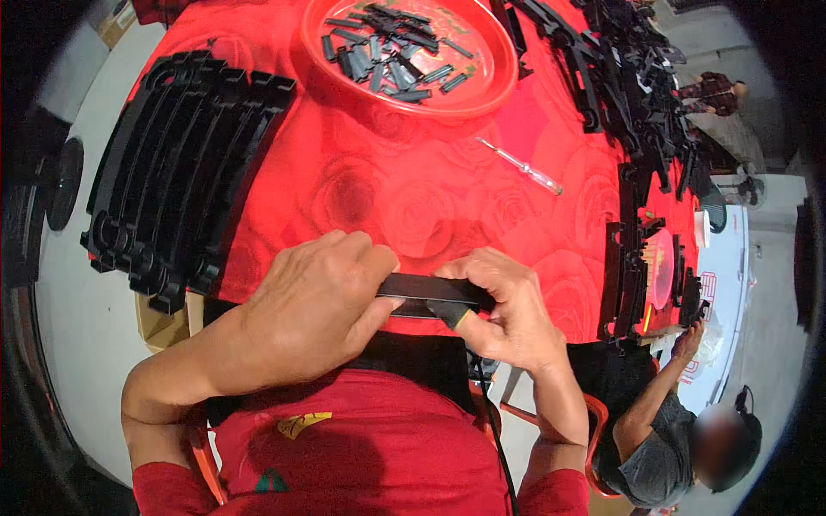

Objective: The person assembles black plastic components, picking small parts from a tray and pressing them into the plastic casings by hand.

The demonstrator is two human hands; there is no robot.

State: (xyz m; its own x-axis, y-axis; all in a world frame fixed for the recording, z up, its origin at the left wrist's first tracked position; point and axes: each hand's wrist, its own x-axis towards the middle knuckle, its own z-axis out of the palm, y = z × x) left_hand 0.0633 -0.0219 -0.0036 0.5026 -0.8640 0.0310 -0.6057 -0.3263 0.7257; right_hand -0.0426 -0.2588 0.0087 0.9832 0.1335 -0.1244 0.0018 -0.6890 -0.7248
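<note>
Near the table's front edge, a short black plastic strip (419, 287) is held level between my two hands. My left hand (323, 288) is closed round its left end, the thumb underneath. At the other end, my right hand (508, 305) grips it, fingers curled over the top. A black cover sits on the right thumb, which presses below the strip. Both ends of the strip are hidden in my fingers. Beyond my hands lies a small screwdriver (527, 168) with a clear handle.
A red basin (413, 109) of small black and grey pieces stands at the far side. Long curved black parts (185, 163) are stacked at left. More black parts (594, 77) are heaped far right. A co-worker (662, 439) sits at right, one hand at the table edge.
</note>
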